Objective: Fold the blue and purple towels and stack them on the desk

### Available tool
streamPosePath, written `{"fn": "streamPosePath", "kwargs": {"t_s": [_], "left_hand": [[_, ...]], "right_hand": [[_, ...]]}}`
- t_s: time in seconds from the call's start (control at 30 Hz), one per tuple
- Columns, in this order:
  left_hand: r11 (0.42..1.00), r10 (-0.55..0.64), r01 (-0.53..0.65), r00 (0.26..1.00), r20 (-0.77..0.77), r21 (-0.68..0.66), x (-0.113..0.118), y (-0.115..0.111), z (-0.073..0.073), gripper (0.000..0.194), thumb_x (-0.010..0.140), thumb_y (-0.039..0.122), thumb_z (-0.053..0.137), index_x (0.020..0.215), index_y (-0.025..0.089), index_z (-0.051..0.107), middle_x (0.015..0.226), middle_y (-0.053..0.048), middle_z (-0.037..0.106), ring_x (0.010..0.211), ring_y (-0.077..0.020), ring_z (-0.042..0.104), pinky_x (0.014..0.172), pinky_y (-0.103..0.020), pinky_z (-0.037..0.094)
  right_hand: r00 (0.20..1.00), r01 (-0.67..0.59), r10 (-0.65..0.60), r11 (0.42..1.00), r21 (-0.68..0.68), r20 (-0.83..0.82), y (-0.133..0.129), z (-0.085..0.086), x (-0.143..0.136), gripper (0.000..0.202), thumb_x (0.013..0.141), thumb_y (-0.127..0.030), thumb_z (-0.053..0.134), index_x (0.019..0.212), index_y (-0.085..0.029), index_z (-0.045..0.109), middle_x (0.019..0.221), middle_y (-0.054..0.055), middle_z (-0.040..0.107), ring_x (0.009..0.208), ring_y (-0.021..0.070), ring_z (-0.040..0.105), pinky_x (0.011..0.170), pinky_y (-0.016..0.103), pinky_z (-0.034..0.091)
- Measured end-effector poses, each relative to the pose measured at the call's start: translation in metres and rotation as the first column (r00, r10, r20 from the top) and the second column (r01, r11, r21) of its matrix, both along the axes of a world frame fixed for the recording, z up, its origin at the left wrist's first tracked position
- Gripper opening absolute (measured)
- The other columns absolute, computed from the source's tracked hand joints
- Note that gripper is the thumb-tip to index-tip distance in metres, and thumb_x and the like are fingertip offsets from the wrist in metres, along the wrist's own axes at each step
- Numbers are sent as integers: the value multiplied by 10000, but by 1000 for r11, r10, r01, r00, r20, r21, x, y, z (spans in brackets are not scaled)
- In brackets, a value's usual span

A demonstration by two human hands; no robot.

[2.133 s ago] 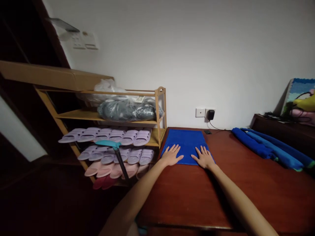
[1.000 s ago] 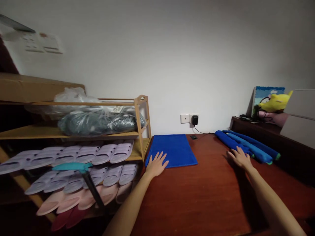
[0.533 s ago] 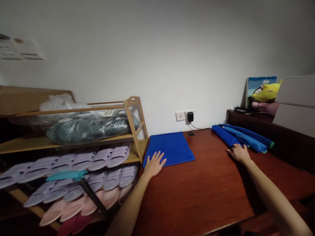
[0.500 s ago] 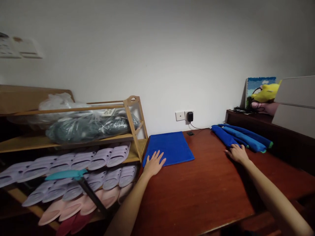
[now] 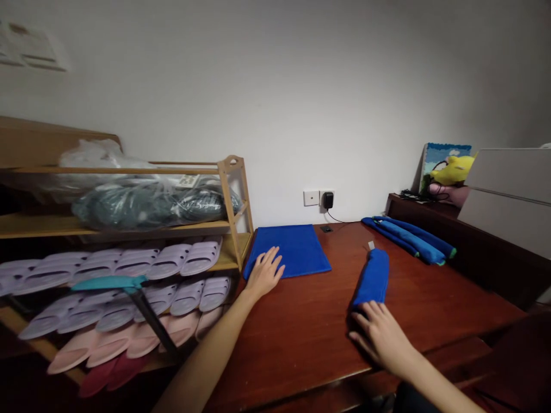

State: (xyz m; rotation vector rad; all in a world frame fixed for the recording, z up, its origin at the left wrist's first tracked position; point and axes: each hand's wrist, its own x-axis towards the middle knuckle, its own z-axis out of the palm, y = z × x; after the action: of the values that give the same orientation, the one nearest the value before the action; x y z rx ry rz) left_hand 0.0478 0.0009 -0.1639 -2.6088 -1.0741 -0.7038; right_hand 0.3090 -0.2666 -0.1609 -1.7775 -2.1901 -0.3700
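My left hand (image 5: 266,272) lies palm down with fingers stretched out on the front left part of a flat, squared blue towel (image 5: 297,246). My right hand (image 5: 383,335) has its fingers curled over the near end of a long folded blue towel (image 5: 373,275). This strip lies on the wooden table, slightly slanted, with a small white tag at its far end. Behind it, toward the right, several more folded blue towels (image 5: 413,238) with green edges lie side by side.
A shoe rack (image 5: 235,229) with lilac and pink slippers stands against the table's left side. At the back wall, a black plug adapter (image 5: 328,200) trails a thin cable. A dark raised ledge (image 5: 430,221) borders the table (image 5: 293,338) on the right, bearing a grey box (image 5: 508,189).
My right hand has drawn one folded blue towel from the pile toward me and to the left. My left hand stays on the flat towel. The view has shifted slightly.
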Motion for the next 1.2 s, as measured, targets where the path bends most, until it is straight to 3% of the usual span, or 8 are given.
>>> {"fn": "streamPosePath", "kwargs": {"t_s": [0.17, 0.27, 0.37, 0.5, 0.6, 0.73, 0.93, 1.2], "left_hand": [[937, -309, 310, 950, 34, -162, 49, -86, 26, 338, 947, 267, 356, 1161, 178, 602, 1290, -74, 576, 1209, -210, 489, 1018, -381, 368], [844, -465, 465, 883, 66, -266, 82, -155, 27, 359, 925, 318, 405, 1233, 207, 552, 1310, -63, 561, 1198, -217, 501, 1011, -388, 387], [809, -508, 494, 860, 42, -319, 103, -192, 16, 702, 882, 542, 441, 1444, 146, 294, 1508, -133, 286, 1373, -280, 275, 1087, -459, 294], [770, -545, 496, 838, -11, -402, 106, -183, 1, 760, 880, 535, 457, 1479, 144, 201, 1534, -116, 197, 1412, -258, 169, 1115, -467, 245], [743, -580, 525, 815, -8, -415, 87, -161, 0, 617, 887, 372, 470, 1454, 208, 289, 1518, -62, 262, 1396, -221, 233, 1109, -440, 270], [776, -537, 483, 843, -23, -407, 38, -147, 9, 596, 798, 177, 481, 1387, 247, 424, 1454, -19, 400, 1355, -199, 333, 1122, -405, 257], [843, -422, 375, 905, -44, -385, -34, -156, 17, 607, 784, 83, 431, 1353, 292, 463, 1429, 30, 437, 1331, -158, 373, 1132, -396, 246], [907, -267, 233, 962, -51, -349, -57, -160, 17, 465, 871, 348, 562, 1324, 276, 487, 1391, -21, 494, 1299, -209, 421, 1099, -411, 294]], "right_hand": [[856, -423, 339, 893, -152, -390, -31, 26, -8, 413, 897, -453, 483, 1262, -277, 565, 1239, 93, 578, 1173, 244, 500, 998, 409, 391], [784, -244, 181, 969, -27, -594, -17, 27, 38, 324, 934, -372, 398, 1095, -253, 653, 1055, 70, 663, 988, 198, 600, 890, 343, 465], [883, 88, -39, 993, 83, -467, 13, 9, 94, 411, 899, -289, 385, 1275, -220, 535, 1245, 96, 581, 1138, 221, 529, 963, 393, 409], [982, 170, -170, 985, 0, -88, 43, -18, 138, 553, 854, -139, 296, 1386, -233, 410, 1451, 99, 378, 1321, 245, 344, 999, 506, 302], [988, 153, -153, 988, -35, 14, 47, -24, 139, 541, 844, -117, 302, 1358, -212, 444, 1380, 118, 461, 1255, 251, 401, 973, 495, 299], [998, 65, -65, 998, -13, 24, 34, -13, 117, 420, 841, -233, 430, 1245, -214, 547, 1207, 121, 566, 1072, 252, 492, 937, 454, 319], [991, -121, 116, 990, -74, -70, 7, -4, 86, 330, 867, -284, 437, 1167, -239, 565, 1278, 109, 525, 1138, 239, 483, 951, 427, 326], [986, -125, 113, 988, -92, -123, 10, -14, 90, 439, 847, -248, 438, 1283, -218, 484, 1246, 126, 541, 1114, 235, 510, 900, 394, 394]]}}
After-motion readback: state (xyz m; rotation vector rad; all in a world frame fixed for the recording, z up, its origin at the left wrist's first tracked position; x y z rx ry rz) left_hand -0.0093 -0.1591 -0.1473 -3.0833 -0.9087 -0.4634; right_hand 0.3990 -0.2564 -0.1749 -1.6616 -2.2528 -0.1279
